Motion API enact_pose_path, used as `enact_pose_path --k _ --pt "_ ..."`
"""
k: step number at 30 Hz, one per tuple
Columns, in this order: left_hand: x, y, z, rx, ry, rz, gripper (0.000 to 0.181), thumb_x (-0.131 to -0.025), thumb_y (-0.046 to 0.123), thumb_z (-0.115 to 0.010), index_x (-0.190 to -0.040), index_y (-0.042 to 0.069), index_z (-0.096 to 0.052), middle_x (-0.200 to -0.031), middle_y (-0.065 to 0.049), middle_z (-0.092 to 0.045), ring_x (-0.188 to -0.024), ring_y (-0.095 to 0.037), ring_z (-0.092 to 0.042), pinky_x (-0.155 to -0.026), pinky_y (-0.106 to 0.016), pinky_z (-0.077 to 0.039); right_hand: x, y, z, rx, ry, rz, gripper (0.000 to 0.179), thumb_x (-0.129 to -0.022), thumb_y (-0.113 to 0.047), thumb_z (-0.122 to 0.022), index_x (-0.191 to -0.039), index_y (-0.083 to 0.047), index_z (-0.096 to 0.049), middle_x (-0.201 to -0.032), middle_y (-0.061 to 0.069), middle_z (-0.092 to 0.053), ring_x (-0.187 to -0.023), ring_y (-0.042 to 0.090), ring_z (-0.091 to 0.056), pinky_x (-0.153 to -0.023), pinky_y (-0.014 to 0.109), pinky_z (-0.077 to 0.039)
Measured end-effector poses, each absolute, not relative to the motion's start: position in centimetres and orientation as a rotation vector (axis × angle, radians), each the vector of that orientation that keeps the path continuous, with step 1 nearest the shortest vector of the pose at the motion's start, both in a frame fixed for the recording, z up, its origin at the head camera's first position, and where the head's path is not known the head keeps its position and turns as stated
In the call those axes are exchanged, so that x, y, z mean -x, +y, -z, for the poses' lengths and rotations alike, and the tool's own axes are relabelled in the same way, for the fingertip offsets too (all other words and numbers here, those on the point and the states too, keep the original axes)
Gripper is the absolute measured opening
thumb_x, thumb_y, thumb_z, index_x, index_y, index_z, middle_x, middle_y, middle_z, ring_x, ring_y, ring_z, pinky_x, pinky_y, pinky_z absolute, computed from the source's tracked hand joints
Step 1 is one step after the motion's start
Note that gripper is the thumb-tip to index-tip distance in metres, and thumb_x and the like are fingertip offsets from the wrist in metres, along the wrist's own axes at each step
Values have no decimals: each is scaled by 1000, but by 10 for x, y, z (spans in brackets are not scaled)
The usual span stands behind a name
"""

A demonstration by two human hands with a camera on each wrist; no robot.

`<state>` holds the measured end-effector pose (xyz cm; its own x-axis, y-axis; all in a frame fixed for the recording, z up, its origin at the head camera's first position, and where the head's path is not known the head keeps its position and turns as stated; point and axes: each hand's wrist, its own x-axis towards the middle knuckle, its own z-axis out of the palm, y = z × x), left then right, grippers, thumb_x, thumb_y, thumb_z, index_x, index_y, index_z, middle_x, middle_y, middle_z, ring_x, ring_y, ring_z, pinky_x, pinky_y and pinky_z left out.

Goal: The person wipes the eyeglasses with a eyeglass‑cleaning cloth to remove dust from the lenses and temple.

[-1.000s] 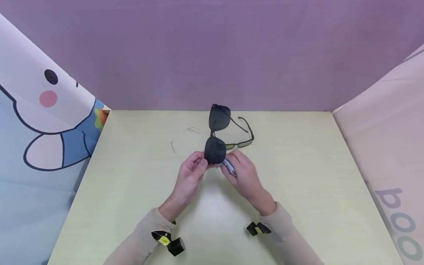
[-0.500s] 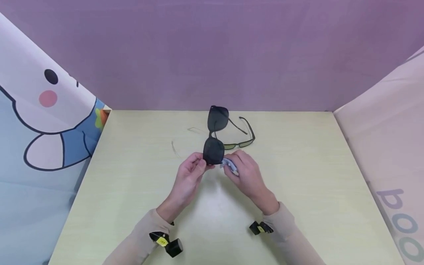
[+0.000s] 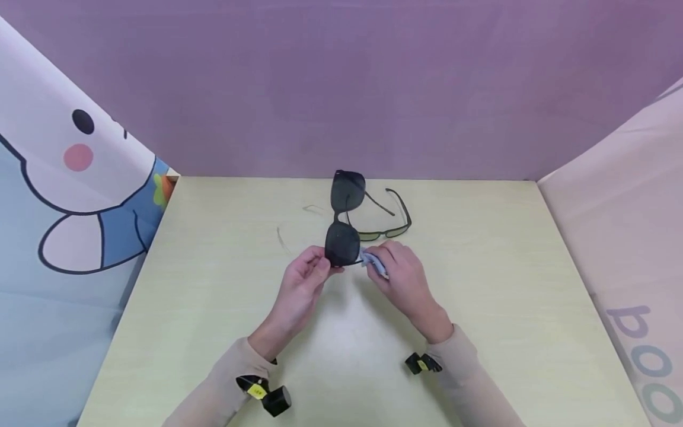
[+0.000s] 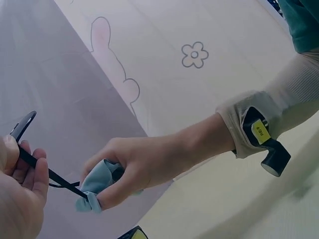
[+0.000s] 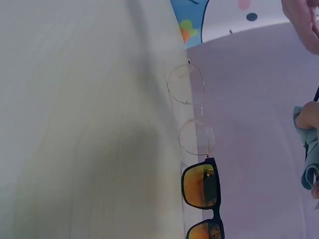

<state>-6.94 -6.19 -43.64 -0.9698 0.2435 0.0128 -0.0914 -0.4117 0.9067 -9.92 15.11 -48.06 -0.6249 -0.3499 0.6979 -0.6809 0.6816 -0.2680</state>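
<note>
A pair of black sunglasses (image 3: 342, 244) is held up on end above the table. My left hand (image 3: 295, 287) pinches it at the lower corner, thumb on the near side. From that corner a black temple arm (image 4: 56, 178) runs toward my right hand (image 3: 404, 277). In my right fingers is a crumpled light-blue cloth (image 3: 374, 261), pinched round the temple arm toward its tip, as the left wrist view shows. The right wrist view catches the cloth (image 5: 308, 144) only at its right edge.
Behind the held pair, dark-framed sunglasses (image 3: 408, 220) with orange-tinted lenses (image 5: 200, 185) lie on the pale table (image 3: 213, 308). Beside them are thin wire-rimmed glasses (image 5: 185, 103), mostly hidden in the head view. A purple backdrop (image 3: 341, 89) rises at the far edge.
My right hand and the cloth have slid slightly right, away from the lenses along the temple arm. The held sunglasses and my left hand have drifted a little left.
</note>
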Motion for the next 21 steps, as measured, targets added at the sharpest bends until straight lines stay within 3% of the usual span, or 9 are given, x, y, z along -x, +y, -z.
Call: enact_pose_path --k 11,21 --pt "71 -56 436 -289 1541 -2491 15 -108 3 -49 -105 11 -61 -103 2 -66 -97 -12 -67 -100 -26 -55 95 142 466 -871 -2188 -804 15 -89 -13 -70 -97 -1 -68 -91 8 -63 -77 25 -60 -64 39 -53" --pt "69 -64 429 -263 1575 -2462 18 -107 0 -48 -105 11 -62 -103 2 -67 -95 -11 -68 -100 -26 -55 96 156 469 -835 -2297 -657 24 -83 -6 -77 -106 -3 -71 -93 8 -63 -80 26 -61 -65 40 -52"
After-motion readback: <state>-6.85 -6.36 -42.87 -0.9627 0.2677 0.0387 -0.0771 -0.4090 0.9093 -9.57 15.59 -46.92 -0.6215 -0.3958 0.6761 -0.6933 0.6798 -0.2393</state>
